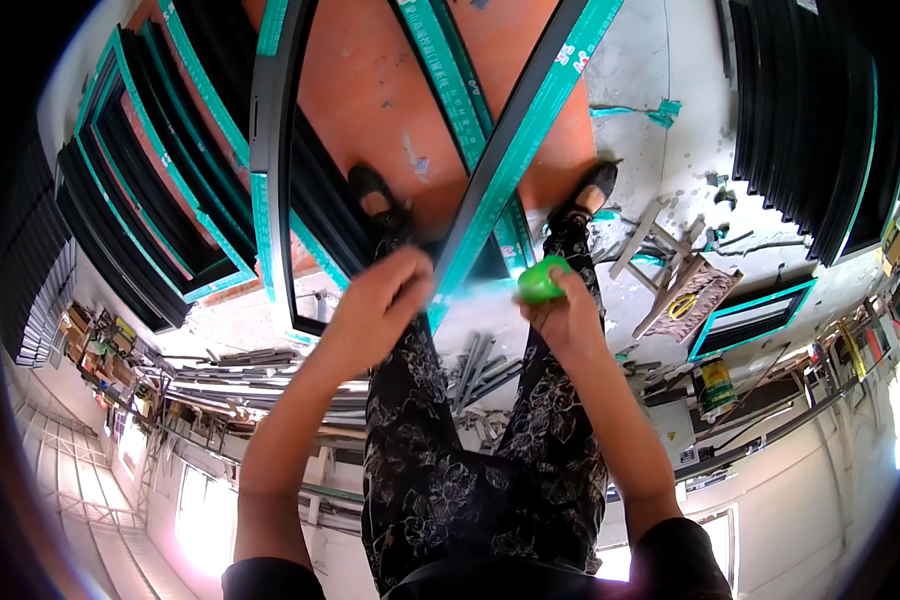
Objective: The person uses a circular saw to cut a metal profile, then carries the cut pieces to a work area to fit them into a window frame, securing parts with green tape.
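My right hand (568,318) is closed around a small bright green roll (543,280), which looks like tape. It is held above my right leg, beside a slanting dark frame bar (510,150) with teal film along its edge. My left hand (382,308) is closed, its fingers curled and somewhat blurred, at the lower end of that bar. A pale blurred streak shows between the two hands; I cannot make out what it is. What the left fingers hold, if anything, is hidden.
Dark frames (160,170) with teal edging stand at the left. Long black profiles (805,130) are stacked at the right. A wooden stool (685,290) lies near a small teal-edged frame (755,320). Loose strips (290,385) lie behind my legs, and teal film scraps (660,113) litter the floor.
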A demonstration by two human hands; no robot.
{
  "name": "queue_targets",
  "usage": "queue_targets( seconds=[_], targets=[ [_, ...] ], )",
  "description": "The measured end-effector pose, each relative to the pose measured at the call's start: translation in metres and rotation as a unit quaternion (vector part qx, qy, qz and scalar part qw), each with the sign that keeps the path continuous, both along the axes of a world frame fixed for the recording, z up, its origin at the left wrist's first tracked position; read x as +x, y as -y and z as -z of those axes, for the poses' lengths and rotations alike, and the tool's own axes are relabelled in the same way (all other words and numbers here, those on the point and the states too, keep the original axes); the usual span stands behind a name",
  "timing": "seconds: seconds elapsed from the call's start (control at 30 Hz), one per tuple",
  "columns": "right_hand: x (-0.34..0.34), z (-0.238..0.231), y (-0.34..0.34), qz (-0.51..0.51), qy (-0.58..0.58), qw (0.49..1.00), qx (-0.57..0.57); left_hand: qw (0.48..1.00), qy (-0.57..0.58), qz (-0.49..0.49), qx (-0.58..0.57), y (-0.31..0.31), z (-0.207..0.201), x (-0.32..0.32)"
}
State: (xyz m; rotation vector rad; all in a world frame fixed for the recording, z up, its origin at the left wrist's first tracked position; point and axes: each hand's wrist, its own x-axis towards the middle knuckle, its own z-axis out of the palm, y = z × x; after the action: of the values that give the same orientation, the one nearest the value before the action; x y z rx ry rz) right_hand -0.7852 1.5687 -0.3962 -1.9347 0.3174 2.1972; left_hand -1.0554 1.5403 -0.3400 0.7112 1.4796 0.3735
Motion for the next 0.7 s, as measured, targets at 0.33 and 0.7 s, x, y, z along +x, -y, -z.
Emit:
queue_targets(
  seconds=[0.33,0.7],
  targets=[
    [-0.025,0.195,-0.135,0.093,0.063,0.984,0.138,0.951,-0.173,-0.247,0.076,-0.141,0.304,0.048],
    [0.041,0.213,-0.121,0.054,0.015,0.997,0.053,0.947,-0.196,-0.253,0.027,-0.12,0.313,0.118]
  ],
)
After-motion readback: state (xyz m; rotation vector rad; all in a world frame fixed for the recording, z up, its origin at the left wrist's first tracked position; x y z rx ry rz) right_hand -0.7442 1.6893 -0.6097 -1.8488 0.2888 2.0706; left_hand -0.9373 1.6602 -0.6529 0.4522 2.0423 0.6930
